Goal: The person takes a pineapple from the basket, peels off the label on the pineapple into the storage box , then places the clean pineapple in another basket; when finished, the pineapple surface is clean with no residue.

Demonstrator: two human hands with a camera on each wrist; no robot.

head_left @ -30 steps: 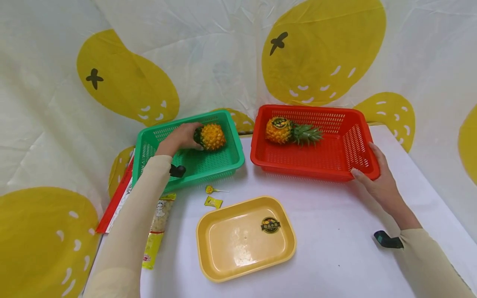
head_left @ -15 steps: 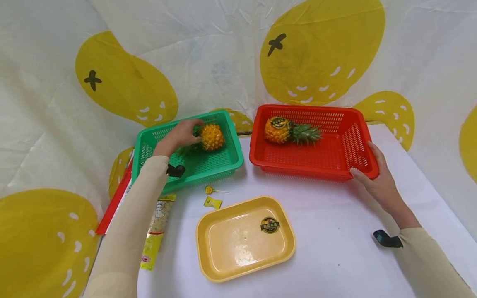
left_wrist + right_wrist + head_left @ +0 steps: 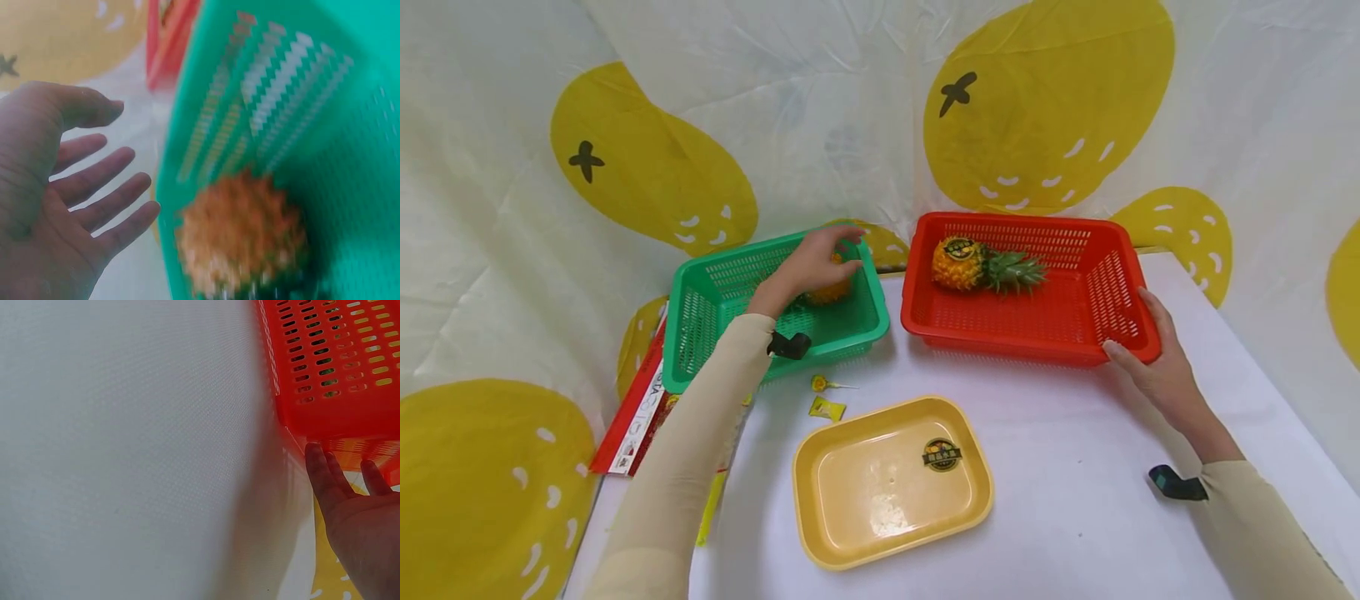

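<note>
Left hand: one. Hovers over the green basket with fingers spread and relaxed, holding nothing; the left wrist view shows the palm open just beside the basket's wall, the fruit below and apart from it.

Right hand: one. Fingers straight, laid against the near right corner of the red basket, touching its outer wall; this looks like a steadying touch rather than a grip.

Pineapples: two. One small pineapple lies on the floor of the green basket, mostly hidden under the left hand in the head view; its crown cannot be made out. A second pineapple lies on its side in the red basket, toward the back left, leafy crown pointing right, a dark round sticker on its top face.

Baskets: two, slotted plastic, side by side at the back of the worktop, near each other but apart.

Tray: one yellow tray, shallow, in front of and between the baskets, bearing only a dark round label.

Small wrapped sweets: two, a lollipop and a yellow sachet, lying loose between the green basket and the tray.

Packets: one red-edged flat package at the left edge, partly under the green basket; one yellow packet, mostly hidden by the left sleeve.
</note>
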